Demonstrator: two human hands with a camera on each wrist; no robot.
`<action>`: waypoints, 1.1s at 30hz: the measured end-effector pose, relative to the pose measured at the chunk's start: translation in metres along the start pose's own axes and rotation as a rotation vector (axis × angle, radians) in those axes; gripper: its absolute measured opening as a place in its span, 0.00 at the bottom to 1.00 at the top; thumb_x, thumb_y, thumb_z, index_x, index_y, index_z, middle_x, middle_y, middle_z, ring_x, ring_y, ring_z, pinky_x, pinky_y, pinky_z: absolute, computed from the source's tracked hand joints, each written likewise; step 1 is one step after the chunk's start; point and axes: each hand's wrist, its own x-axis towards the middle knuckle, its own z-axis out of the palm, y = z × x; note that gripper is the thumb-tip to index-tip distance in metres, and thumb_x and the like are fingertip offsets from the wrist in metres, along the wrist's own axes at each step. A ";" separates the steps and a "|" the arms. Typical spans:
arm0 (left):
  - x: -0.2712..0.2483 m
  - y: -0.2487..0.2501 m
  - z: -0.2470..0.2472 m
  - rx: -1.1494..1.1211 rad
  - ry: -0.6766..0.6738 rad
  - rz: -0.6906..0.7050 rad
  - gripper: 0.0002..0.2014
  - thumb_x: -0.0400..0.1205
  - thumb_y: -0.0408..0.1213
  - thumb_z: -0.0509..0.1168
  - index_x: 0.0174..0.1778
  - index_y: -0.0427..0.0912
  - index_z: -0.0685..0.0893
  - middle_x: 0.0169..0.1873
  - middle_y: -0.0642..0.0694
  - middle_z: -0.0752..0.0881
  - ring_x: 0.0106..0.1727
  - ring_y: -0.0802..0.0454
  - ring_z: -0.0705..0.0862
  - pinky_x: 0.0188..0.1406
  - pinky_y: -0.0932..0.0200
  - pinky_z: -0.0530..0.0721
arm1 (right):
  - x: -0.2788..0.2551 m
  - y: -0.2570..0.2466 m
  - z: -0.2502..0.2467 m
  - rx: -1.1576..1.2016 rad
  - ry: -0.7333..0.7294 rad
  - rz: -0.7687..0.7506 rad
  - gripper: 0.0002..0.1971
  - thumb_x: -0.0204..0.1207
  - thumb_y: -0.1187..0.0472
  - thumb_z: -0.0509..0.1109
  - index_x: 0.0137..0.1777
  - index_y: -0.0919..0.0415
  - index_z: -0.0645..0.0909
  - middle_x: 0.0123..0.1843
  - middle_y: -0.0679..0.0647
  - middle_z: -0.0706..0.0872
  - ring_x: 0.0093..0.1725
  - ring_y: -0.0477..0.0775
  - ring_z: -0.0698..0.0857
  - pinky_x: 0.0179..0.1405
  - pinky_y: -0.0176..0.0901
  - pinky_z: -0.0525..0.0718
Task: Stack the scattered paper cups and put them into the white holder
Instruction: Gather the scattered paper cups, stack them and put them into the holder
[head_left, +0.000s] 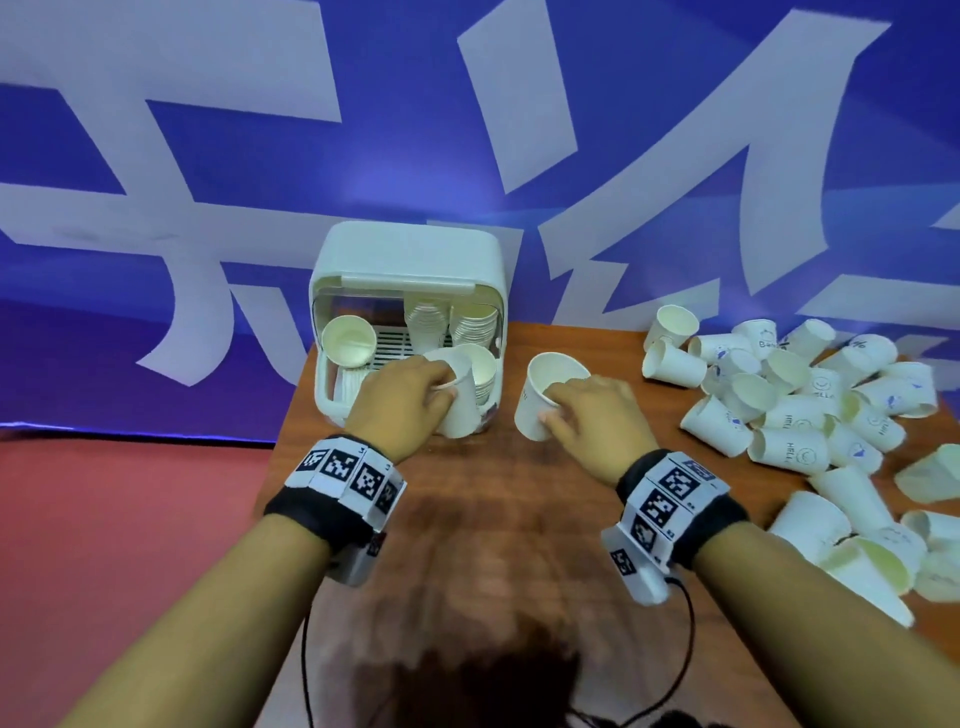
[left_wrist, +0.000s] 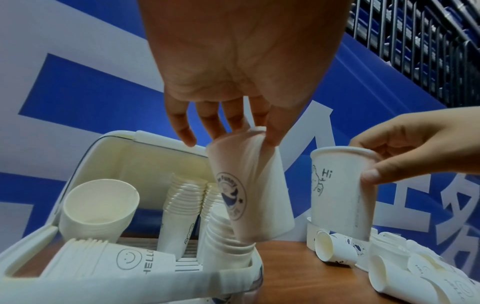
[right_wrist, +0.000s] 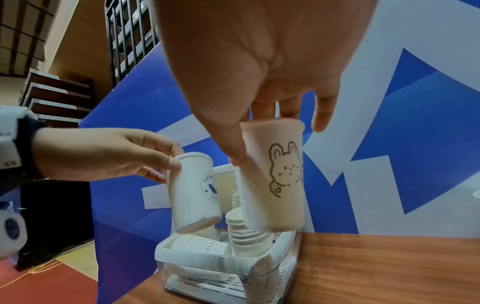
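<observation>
Cups pinched at rims: whale cup (left_wrist: 241, 191) L fingers (left_wrist: 272, 131), rabbit cup (right_wrist: 280, 174) R fingers (right_wrist: 233, 144).

A wooden table (head_left: 483, 519) carries the scene; its left edge runs beside a red floor (head_left: 114, 530). Behind the table's far edge stands a blue banner (head_left: 260, 156) with large white strokes across it. A black cable (head_left: 688, 639) loops over the tabletop toward its near edge. In the right wrist view, a dark railing (right_wrist: 130, 30) rises above the banner, with what may be wooden stairs (right_wrist: 52, 98) beside it, and a yellow line (right_wrist: 39, 271) crosses the floor.
</observation>
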 end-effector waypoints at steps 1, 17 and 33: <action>0.004 0.000 0.001 -0.001 0.000 0.007 0.06 0.80 0.42 0.63 0.42 0.45 0.80 0.43 0.43 0.86 0.48 0.41 0.82 0.45 0.49 0.78 | 0.001 0.001 -0.001 0.007 -0.006 0.005 0.04 0.79 0.56 0.62 0.49 0.53 0.77 0.48 0.50 0.84 0.56 0.57 0.78 0.59 0.48 0.65; 0.068 0.005 0.002 0.258 0.169 0.147 0.17 0.79 0.48 0.58 0.36 0.44 0.87 0.27 0.43 0.87 0.30 0.38 0.84 0.32 0.53 0.75 | 0.028 0.029 -0.019 0.073 0.030 0.052 0.06 0.80 0.58 0.61 0.41 0.53 0.70 0.31 0.48 0.77 0.42 0.55 0.79 0.62 0.43 0.64; 0.077 0.002 0.047 0.421 -0.164 0.076 0.13 0.83 0.45 0.54 0.47 0.47 0.84 0.43 0.45 0.87 0.48 0.43 0.83 0.50 0.54 0.71 | 0.045 0.038 -0.013 0.121 0.030 0.066 0.10 0.78 0.61 0.64 0.37 0.55 0.68 0.24 0.42 0.66 0.33 0.51 0.71 0.63 0.46 0.69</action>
